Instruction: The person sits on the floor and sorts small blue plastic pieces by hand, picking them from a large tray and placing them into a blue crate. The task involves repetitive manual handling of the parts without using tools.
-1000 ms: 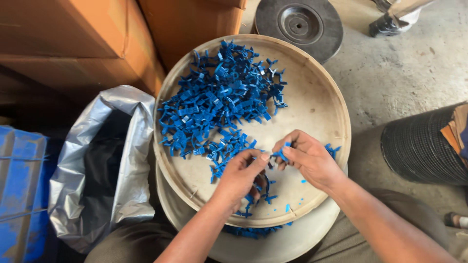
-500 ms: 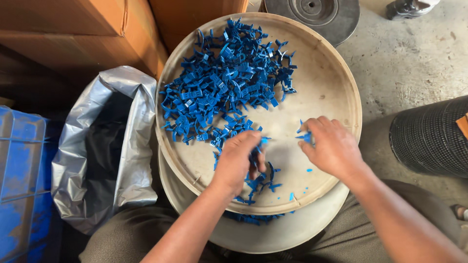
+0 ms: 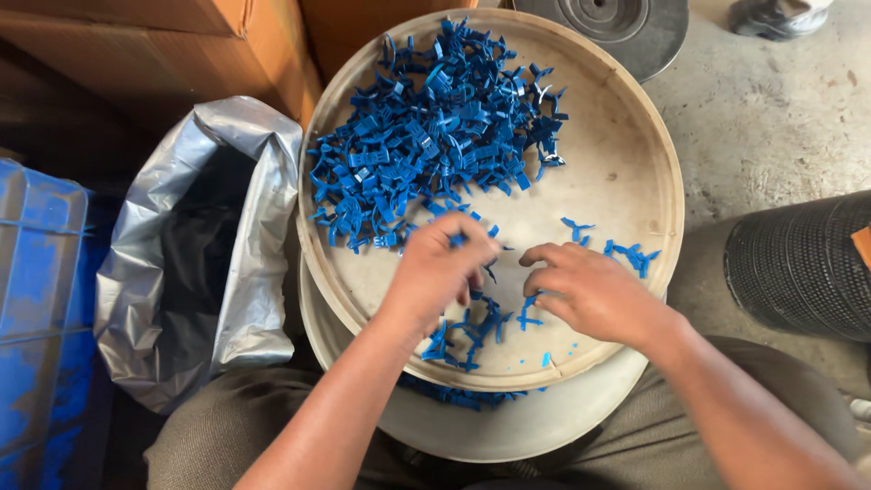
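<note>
Overhead, looking down at a person's lap, a round, shallow, cream-coloured tray with a raised rim [image 3: 667, 218] rests on their knees, stacked on a second similar tray [image 3: 508, 431] whose edge shows below it. A large heap of small blue plastic clip-like pieces [image 3: 435, 136] fills the tray's upper left half. The left hand [image 3: 440, 272] hovers palm down at the heap's lower edge, fingers curled and pinching a blue piece between fingertips and thumb. The right hand [image 3: 585, 290] lies just beside it, palm down, fingers loosely bent over the tray floor; a blue piece shows at its fingertips, but whether it grips it cannot be told.

A smaller scatter of blue pieces [image 3: 467, 331] sits on the tray beneath and between the hands, and a few more loose ones [image 3: 626, 254] lie near the right rim. More blue pieces peek out between the two trays at the bottom.

Judging by the piles, most pieces remain in the big heap, with only a small share drawn near the hands.

To the left stands an open silver-grey plastic sack with a dark inside [image 3: 195, 254], then a blue plastic crate [image 3: 41, 299]. Brown cardboard boxes [image 3: 163, 45] sit above; a black ribbed cylinder [image 3: 803, 268] lies to the right on the concrete floor [image 3: 771, 109].
</note>
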